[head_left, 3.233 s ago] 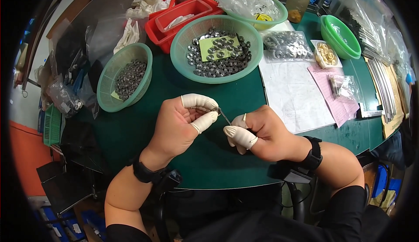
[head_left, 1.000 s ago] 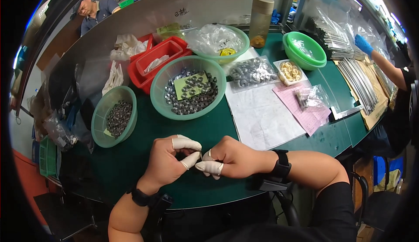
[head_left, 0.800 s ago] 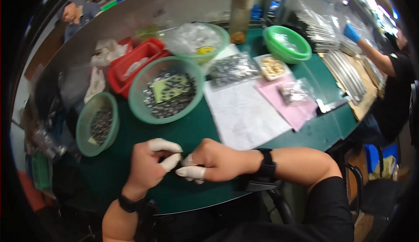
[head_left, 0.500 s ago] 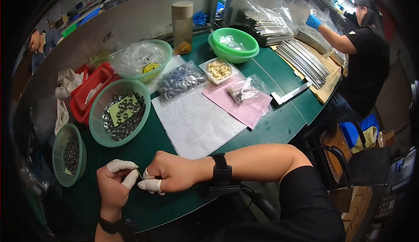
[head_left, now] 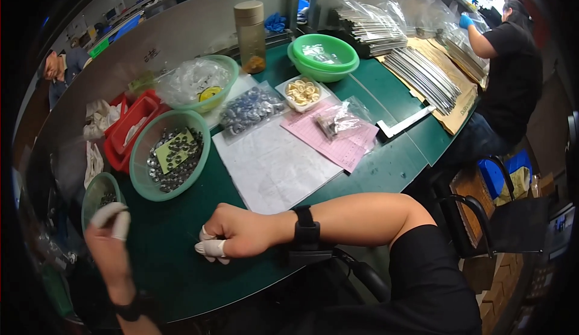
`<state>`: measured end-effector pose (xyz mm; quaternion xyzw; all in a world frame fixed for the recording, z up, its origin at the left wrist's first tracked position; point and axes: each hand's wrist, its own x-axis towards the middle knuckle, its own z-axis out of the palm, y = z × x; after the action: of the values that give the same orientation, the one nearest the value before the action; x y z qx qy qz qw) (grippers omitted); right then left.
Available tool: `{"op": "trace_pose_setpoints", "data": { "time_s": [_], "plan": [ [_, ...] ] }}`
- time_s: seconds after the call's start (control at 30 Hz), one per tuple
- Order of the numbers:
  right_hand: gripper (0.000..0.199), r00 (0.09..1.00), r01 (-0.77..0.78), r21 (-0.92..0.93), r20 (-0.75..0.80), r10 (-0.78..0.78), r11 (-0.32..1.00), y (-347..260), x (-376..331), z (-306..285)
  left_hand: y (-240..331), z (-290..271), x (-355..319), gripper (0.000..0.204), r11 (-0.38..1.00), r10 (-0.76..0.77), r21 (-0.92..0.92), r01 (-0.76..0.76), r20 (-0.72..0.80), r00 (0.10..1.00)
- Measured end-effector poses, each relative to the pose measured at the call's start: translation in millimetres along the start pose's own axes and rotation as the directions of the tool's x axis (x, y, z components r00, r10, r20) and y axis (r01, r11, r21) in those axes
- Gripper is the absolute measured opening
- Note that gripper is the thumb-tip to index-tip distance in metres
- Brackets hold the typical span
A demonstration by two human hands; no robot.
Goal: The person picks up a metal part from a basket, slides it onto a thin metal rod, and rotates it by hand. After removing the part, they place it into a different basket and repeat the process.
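My left hand [head_left: 108, 244], with white finger cots on thumb and finger, is at the near rim of a small green bowl [head_left: 90, 199] and covers part of it. Motion smears its fingers, so its grip is unclear. My right hand [head_left: 241, 232], also in white finger cots, is closed above the green table top, fingertips pressed together. What it holds, if anything, is too small to make out. A larger green bowl [head_left: 204, 169] of small round metal parts, with a yellow-green paper slip [head_left: 164, 157] among them, stands beyond my hands.
Beyond lie a white sheet [head_left: 271, 172], a pink form [head_left: 338, 148], a bag of metal parts [head_left: 253, 108] and a tray of cream-coloured rings [head_left: 302, 93]. A bottle [head_left: 250, 39] and red bins [head_left: 126, 136] stand behind. A blue-gloved co-worker [head_left: 512, 63] sits at right beside metal strips [head_left: 422, 78].
My left hand has moved away from my right hand, leftward to the small bowl. My right hand stays closed in nearly the same place. The co-worker's gloved hand has shifted right.
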<state>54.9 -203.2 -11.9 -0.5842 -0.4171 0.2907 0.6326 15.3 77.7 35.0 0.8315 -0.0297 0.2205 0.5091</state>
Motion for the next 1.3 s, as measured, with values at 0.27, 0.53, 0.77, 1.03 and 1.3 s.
{"op": "trace_pose_setpoints", "data": {
  "time_s": [0.27, 0.53, 0.77, 1.03, 1.3],
  "plan": [
    [0.036, 1.000, 0.015, -0.042, 0.022, -0.014, 0.999, -1, 5, 2, -65, -110, 26, 0.020, 0.755, -0.098, 0.655, 0.034, 0.061, 0.993],
    [0.036, 0.999, -0.010, -0.075, 0.038, 0.013, 0.997, -5, -1, -3, 33, 23, 39, 0.021, 0.854, 0.105, 0.463, -0.238, 0.296, 0.950],
    [0.035, 0.999, 0.032, -0.044, 0.033, -0.031, 0.999, -4, 3, 4, 5, 75, 101, 0.028, 0.889, 0.080, 0.208, -0.408, 0.807, 0.585],
    [0.035, 0.995, 0.090, -0.105, -0.025, -0.094, 0.990, 2, 0, -1, -6, 98, 122, 0.043, 0.803, 0.248, 0.095, -0.589, 0.844, 0.475],
    [0.032, 0.999, 0.052, -0.050, -0.011, -0.053, 0.997, 4, -1, -1, 24, 100, 111, 0.047, 0.847, -0.056, 0.353, -0.398, 0.803, 0.594]
  ]
}}
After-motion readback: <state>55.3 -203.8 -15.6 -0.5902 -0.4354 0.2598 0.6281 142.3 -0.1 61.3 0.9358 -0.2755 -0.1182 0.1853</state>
